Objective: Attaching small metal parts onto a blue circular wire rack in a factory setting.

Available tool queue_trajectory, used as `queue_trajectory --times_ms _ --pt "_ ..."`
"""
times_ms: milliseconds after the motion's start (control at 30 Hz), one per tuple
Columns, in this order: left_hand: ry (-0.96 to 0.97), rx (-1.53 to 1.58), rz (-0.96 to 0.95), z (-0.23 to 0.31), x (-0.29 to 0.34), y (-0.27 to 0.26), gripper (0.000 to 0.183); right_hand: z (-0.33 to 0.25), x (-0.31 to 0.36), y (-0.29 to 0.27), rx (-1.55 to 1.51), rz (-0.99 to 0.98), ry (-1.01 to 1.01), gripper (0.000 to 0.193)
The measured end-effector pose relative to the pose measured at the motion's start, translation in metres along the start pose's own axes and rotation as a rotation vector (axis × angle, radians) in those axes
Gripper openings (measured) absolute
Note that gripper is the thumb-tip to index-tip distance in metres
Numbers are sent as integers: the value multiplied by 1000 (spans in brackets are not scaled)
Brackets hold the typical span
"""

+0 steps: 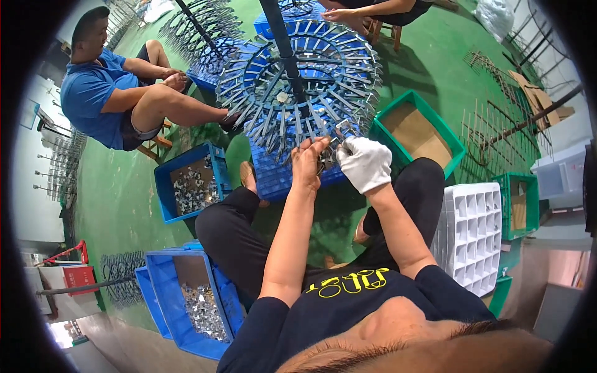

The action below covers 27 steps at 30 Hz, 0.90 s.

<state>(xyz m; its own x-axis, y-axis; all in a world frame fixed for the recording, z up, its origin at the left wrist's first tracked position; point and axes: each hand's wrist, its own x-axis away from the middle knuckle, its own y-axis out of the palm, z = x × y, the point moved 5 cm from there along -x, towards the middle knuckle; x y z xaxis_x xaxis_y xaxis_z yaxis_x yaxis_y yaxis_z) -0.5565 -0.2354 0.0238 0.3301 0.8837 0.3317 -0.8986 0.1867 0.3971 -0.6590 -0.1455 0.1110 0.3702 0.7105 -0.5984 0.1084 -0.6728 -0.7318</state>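
Green floor [429, 68] surrounds the spoked rack [293, 81] in the head view. At its near rim, the bare left hand [306, 164] and gloved right hand [365, 164] curl half-closed; any grip, I cannot tell. Probably rim handwork, next calling for steady fingertips.

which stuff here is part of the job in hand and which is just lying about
Seemingly in use:
- bare left grip and gloved right grip, at the rack's near edge
- round pronged rack
- blue stand beneath it

Apparently lying about:
- white compartmented tray
- cardboard
- clear plastic bag
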Motion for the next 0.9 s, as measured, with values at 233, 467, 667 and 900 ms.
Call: queue_trajectory --times_ms 233,467,667,900 --pt "-52 -28 -49 4 14 -4 22 0 0 0 2 -33 27 15" --pt "-400 463 -130 -22 36 -26 26 0 10 -12 -64 -18 25 8" --pt "-427 580 -141 -22 44 -37 25 -11 34 -14 -433 -176 22 5" --pt "-225 458 -119 -15 54 -31 23 -7 58 22 -1144 -665 580 7"
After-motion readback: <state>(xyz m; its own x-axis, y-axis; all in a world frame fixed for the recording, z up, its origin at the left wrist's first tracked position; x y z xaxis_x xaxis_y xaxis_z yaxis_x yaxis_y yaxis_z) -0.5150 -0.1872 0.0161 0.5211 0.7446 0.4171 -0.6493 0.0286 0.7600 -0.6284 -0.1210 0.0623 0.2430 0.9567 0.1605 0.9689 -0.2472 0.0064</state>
